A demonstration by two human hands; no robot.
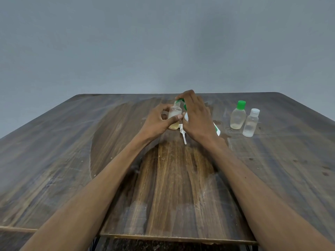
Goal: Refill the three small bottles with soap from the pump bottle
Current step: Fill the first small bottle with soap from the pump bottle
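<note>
Two hands meet at mid-table (126, 169): the left hand (157, 120) curls its fingers (176, 117) round an uncapped small bottle (175, 114), the right hand (196, 116) just beside it grips the pump bottle (217, 130), and two capped bottles (237, 115) stand right of that.

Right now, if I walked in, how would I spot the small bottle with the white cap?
Start at the wooden table and go to its right side, away from the hands. Two small clear capped bottles stand there side by side. Yours is the white-capped bottle on the right: slim and straight-sided, while the green-capped bottle next to it is rounder.
</note>
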